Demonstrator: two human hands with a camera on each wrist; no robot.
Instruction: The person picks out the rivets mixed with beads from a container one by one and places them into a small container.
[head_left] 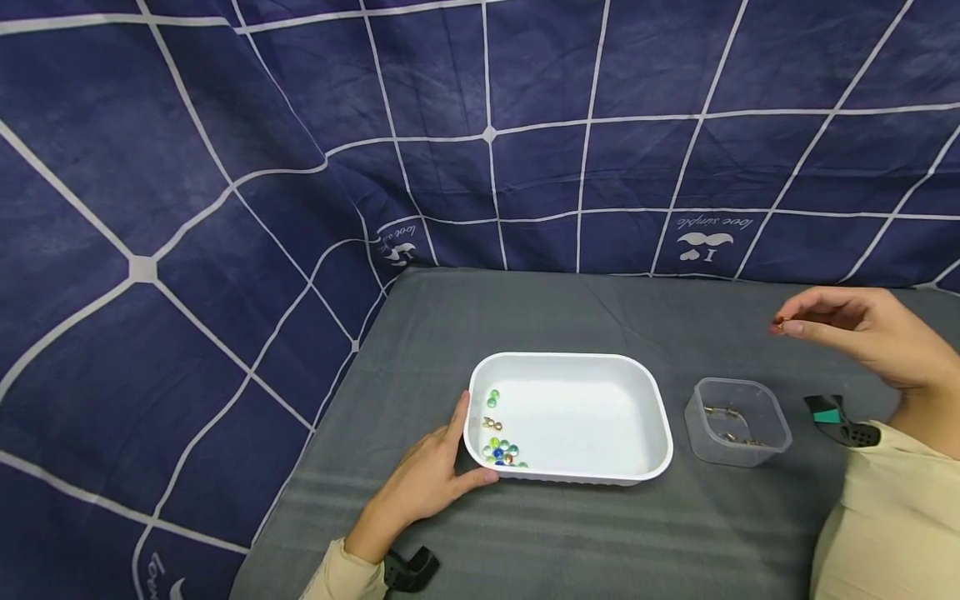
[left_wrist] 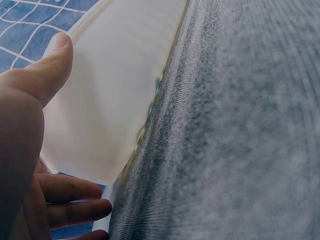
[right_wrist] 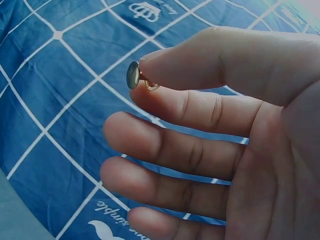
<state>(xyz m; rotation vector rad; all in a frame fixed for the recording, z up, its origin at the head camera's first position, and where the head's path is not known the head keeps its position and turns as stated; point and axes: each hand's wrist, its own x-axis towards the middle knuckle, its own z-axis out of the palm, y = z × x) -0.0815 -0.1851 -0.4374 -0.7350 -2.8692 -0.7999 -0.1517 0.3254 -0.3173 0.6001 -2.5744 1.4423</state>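
A white tray [head_left: 577, 417] lies on the grey cloth. Glass marbles [head_left: 498, 453], mostly green and blue, lie at its left end with several small gold-coloured pieces [head_left: 491, 424]. My left hand [head_left: 423, 475] rests against the tray's near left corner, thumb along the front side and fingers at the left end, all fairly straight. Off to the right and raised above the cloth, my right hand [head_left: 862, 329] pinches a small gold metal stud [right_wrist: 133, 75] between thumb and index finger. The stud has a round flat head and a ring; its other fingers are loosely bent.
A clear plastic box [head_left: 738, 422] with several gold-coloured pieces inside stands right of the tray, below my right hand. Grey cloth [head_left: 525, 308] covers the table. Blue white-lined fabric [head_left: 540, 175] hangs behind and to the left. Each wrist wears a black strap [head_left: 411, 570].
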